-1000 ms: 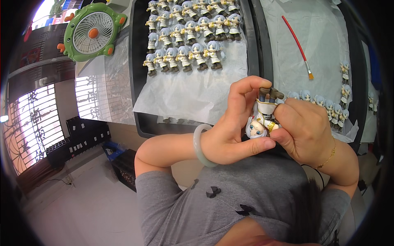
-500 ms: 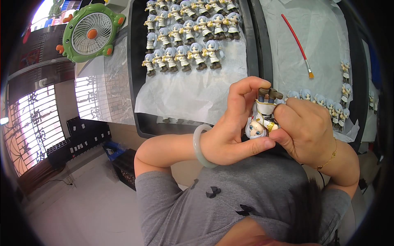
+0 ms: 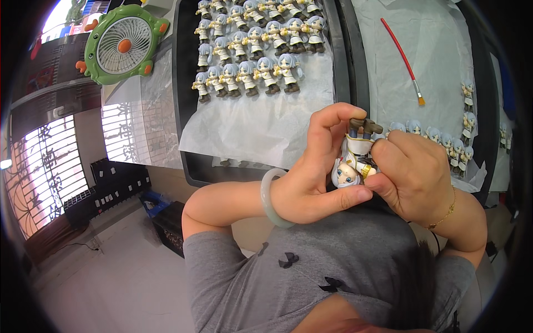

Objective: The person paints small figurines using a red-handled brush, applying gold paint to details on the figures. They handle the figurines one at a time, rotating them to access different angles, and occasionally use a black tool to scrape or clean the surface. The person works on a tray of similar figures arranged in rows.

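Between my two hands is a small figurine (image 3: pixel 359 147), turned head down, with pale hair, a white and gold outfit and brown boots. My left hand (image 3: pixel 313 166) grips it, the index finger on the boots and the thumb below the head. Closed against the figurine's right side, my right hand (image 3: pixel 413 172) pinches near its gold-trimmed arm. What lies inside the right fingers is hidden. Many matching figurines (image 3: pixel 246 75) lie in rows on white paper (image 3: pixel 244 130) in a dark tray (image 3: pixel 186 166) ahead of me.
A second dark tray at the right, lined with white paper (image 3: pixel 400 28), holds a red-handled brush (image 3: pixel 401 54) and more figurines (image 3: pixel 467 125) along its right and near edges. A green fan (image 3: pixel 125 45) stands at the far left. Black bins (image 3: pixel 111 186) are lower left.
Almost nothing differs. The near-left edge of the white paper in the tray has shifted slightly left; both hands and the figurine keep their places.
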A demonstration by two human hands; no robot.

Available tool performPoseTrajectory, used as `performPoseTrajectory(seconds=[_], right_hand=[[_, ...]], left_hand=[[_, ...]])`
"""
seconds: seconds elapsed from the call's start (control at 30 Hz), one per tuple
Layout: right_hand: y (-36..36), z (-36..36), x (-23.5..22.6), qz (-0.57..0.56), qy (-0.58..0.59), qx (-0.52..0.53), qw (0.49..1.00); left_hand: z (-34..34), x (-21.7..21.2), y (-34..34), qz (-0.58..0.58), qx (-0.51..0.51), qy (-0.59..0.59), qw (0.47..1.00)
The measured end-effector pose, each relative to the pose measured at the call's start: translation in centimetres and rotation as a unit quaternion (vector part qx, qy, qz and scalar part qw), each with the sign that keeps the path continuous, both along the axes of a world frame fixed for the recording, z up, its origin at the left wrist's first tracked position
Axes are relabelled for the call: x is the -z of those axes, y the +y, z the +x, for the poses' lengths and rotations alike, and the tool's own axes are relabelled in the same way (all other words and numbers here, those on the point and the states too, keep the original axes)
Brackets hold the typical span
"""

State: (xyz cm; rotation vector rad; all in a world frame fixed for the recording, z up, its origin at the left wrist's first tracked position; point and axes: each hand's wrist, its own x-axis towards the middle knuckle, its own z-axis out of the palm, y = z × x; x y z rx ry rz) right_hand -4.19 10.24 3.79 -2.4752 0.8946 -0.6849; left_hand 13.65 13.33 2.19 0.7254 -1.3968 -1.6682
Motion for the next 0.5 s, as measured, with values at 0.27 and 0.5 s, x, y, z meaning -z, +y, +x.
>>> performPoseTrajectory(seconds=[0.27,0.5], right_hand=[[-0.02,0.07,0.09,0.012,-0.013,0.014,1.000],[-0.05,0.06,0.05,0.010,-0.009,0.000,1.000]], left_hand=[[-0.30,0.23,0.15,0.037,-0.003,0.042,0.998],[-0.20,0.12,0.10,0.030,0.000,0.038,0.999]])
